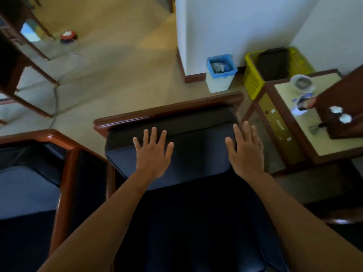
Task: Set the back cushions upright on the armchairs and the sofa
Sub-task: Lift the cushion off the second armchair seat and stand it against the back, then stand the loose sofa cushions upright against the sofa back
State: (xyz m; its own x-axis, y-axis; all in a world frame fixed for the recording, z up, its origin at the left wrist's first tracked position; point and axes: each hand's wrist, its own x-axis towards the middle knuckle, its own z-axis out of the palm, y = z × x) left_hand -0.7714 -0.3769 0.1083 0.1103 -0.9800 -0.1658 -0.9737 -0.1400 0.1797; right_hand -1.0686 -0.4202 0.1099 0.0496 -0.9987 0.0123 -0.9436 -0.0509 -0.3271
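Head view: hands point(198, 154) flat on back cushion point(196, 134)

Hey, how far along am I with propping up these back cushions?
In hand: your left hand and right hand lie flat, fingers spread, on the dark back cushion of the middle armchair, which leans on its wooden backrest rail. The armchair on the left is too cropped to judge. No sofa shows, so it's unconfirmed.

Back cushion point(196, 150) dark navy, plain, in a red-brown wood armchair frame point(167, 110). At 1 o'clock, blue-rimmed white bin point(220, 75); yellow lattice basket point(253, 79) at 2. Floor point(117, 65) beige.
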